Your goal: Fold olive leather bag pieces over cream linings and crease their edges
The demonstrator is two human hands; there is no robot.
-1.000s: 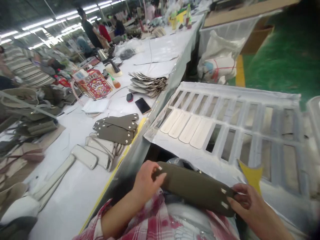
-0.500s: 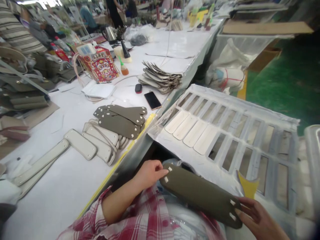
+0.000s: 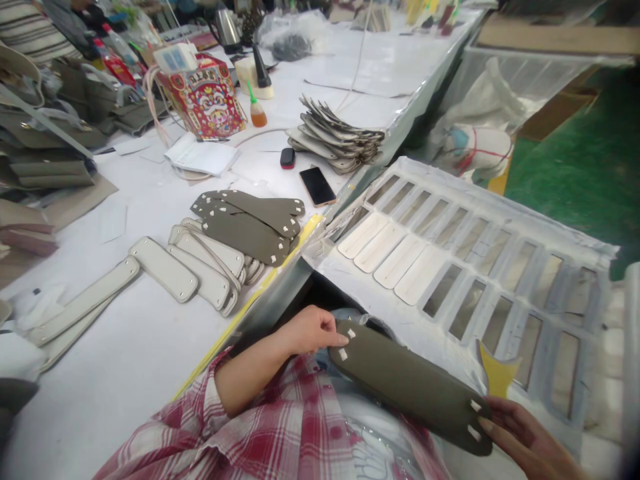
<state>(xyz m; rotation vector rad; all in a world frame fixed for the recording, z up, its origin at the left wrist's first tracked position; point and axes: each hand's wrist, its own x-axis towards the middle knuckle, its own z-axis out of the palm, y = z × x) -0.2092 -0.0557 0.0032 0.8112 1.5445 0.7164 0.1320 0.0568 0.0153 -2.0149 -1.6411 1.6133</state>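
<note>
Over my lap I hold a long olive-green leather piece (image 3: pixel 410 387) with small white tabs at both rounded ends. My left hand (image 3: pixel 307 330) pinches its left end with curled fingers. At the lower right, my right hand (image 3: pixel 525 437) grips its other end between thumb and fingers. A white slotted rack (image 3: pixel 480 267) lies just beyond the piece, with several pale oblong pieces (image 3: pixel 395 257) set in its left slots. A yellow scrap (image 3: pixel 497 373) sticks up beside my right hand.
On the white table (image 3: pixel 150 373) to the left lie a stack of olive pieces (image 3: pixel 250 223), several grey-white oblong pieces (image 3: pixel 195 270), a phone (image 3: pixel 317 186), a fanned pile of grey cut parts (image 3: pixel 340 137), a glue bottle (image 3: pixel 257 110) and a colourful bag (image 3: pixel 207 100). Green floor lies at the right.
The view has tipped down and to the left, so the table and rack sit higher and closer. The olive piece stays held at both ends, shifted slightly right and lower.
</note>
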